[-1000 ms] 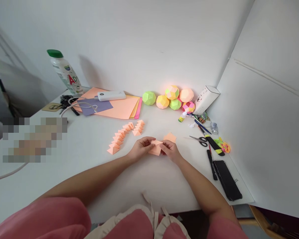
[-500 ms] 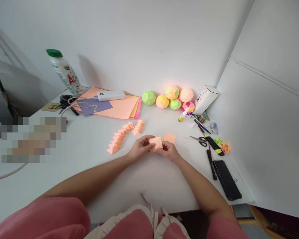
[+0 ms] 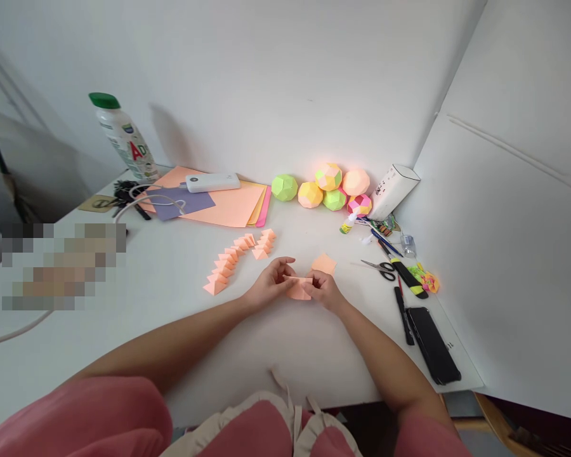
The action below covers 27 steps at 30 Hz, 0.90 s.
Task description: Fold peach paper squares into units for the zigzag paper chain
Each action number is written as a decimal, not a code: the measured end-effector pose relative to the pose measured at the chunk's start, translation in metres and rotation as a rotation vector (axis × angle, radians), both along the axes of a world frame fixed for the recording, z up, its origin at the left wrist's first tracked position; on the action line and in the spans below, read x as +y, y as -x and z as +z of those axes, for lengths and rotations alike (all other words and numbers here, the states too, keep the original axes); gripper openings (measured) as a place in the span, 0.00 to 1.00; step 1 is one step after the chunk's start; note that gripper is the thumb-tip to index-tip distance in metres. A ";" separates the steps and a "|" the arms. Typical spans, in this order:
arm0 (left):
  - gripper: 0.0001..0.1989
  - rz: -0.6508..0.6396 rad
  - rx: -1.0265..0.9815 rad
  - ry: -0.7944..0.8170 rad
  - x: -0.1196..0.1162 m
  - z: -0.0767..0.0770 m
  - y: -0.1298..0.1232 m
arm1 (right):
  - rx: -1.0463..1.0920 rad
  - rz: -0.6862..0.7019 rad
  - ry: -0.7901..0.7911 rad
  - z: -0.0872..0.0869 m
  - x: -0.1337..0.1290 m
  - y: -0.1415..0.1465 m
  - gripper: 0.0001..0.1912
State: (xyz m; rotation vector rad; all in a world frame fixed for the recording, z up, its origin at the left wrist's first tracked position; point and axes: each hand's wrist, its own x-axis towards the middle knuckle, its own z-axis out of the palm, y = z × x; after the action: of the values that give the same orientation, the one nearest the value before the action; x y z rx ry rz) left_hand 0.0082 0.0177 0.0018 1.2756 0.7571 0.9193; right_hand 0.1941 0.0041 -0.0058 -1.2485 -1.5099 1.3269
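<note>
Between both hands is a small peach paper sheet (image 3: 299, 291), with a fold along its upper edge. My left hand (image 3: 270, 284) pinches its left side, thumb on the near face and index finger raised behind. On the right, my right hand (image 3: 324, 289) grips the other side with thumb and fingers. Just beyond that hand lies another peach paper piece (image 3: 324, 262), flat on the table. Folded peach paper pieces (image 3: 223, 266) stand in an overlapping row left of my hands, and a shorter row (image 3: 265, 244) sits beside them.
Paper balls (image 3: 310, 194) line the wall. At right lie scissors (image 3: 385, 270), a glue bottle (image 3: 348, 223), a cutter knife (image 3: 409, 277) and a phone (image 3: 434, 346). Coloured sheets (image 3: 233, 206) with a power bank (image 3: 213, 183) lie back left, near a white bottle (image 3: 126, 139).
The paper in my hands has gone from a flat square facing up to a sheet bent along a fold, tilted toward me. My right hand has shifted slightly inward.
</note>
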 end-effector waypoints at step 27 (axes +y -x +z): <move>0.19 0.020 0.037 -0.092 0.005 -0.012 0.001 | -0.017 -0.067 -0.041 0.006 -0.001 0.003 0.13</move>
State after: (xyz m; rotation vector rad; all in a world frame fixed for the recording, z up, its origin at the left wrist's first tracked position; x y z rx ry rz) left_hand 0.0068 0.0228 -0.0100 1.3712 0.7648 0.9582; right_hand 0.1912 0.0029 0.0006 -1.2760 -1.4863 1.2388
